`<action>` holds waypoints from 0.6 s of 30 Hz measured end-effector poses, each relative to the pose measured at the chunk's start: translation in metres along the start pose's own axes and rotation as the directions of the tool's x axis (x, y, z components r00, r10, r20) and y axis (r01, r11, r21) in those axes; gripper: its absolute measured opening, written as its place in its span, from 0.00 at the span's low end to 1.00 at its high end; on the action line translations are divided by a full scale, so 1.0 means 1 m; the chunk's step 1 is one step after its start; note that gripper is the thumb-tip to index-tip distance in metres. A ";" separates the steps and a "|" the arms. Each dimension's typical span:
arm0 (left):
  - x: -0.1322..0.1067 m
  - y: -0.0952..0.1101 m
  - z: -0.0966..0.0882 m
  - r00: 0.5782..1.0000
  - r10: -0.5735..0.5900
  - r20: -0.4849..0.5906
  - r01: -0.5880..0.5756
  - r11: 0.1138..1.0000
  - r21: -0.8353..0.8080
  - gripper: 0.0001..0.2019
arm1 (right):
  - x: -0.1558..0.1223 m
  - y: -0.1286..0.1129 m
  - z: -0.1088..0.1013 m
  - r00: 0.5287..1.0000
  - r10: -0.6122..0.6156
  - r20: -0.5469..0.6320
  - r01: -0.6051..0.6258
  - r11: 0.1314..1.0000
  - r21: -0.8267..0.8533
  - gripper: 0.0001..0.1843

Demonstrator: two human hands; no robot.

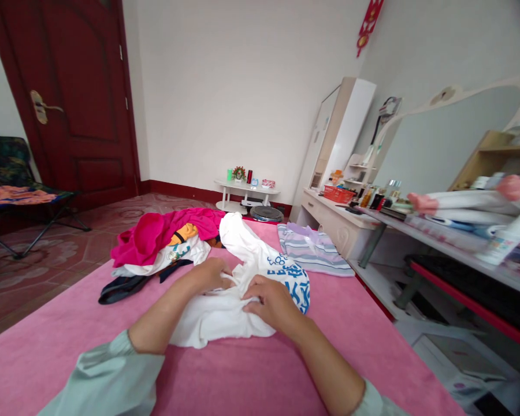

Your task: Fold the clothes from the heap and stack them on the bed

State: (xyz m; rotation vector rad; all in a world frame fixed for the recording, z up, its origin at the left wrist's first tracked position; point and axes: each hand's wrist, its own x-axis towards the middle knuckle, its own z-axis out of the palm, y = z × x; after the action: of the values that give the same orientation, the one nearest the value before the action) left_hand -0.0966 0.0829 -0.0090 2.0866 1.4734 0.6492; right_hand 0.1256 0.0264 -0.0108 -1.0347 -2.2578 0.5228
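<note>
A white shirt [225, 320] with blue lettering lies crumpled on the pink bed cover [329, 358]. My left hand [212, 276] is closed on a bunched fold near the shirt's middle. To its right, my right hand [266, 297] pinches another gathered part of the same cloth. The printed side spreads out to the right beyond my right hand, and a white part stretches away toward the far edge. Some of my left fingertips are hidden in the folds.
A heap of clothes [156, 242], mostly bright pink, sits at the far left of the bed. A striped lilac garment [316, 248] lies flat at the far right. Along the right stands a cluttered dressing table [338, 211]; a folding chair [17, 190] is by the door.
</note>
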 end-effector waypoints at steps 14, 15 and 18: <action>0.012 -0.015 -0.062 0.606 -0.574 -0.551 -0.242 0.527 -0.815 0.11 | -0.009 0.069 -0.109 0.189 0.802 -0.567 0.438 0.448 0.779 0.13; 0.011 -0.013 -0.064 0.543 -0.609 -0.578 -0.296 0.506 -0.810 0.10 | -0.010 0.070 -0.111 0.157 0.798 -0.582 0.462 0.461 0.758 0.14; 0.006 0.002 -0.069 0.411 -0.630 -0.659 -0.432 0.502 -0.749 0.10 | -0.008 0.062 -0.114 0.096 0.776 -0.623 0.500 0.503 0.705 0.12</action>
State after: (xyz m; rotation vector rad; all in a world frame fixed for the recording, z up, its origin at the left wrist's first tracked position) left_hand -0.1374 0.0965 0.0454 0.6171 1.1844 2.2129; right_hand 0.2384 0.0699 0.0365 -0.6419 -0.2847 0.6223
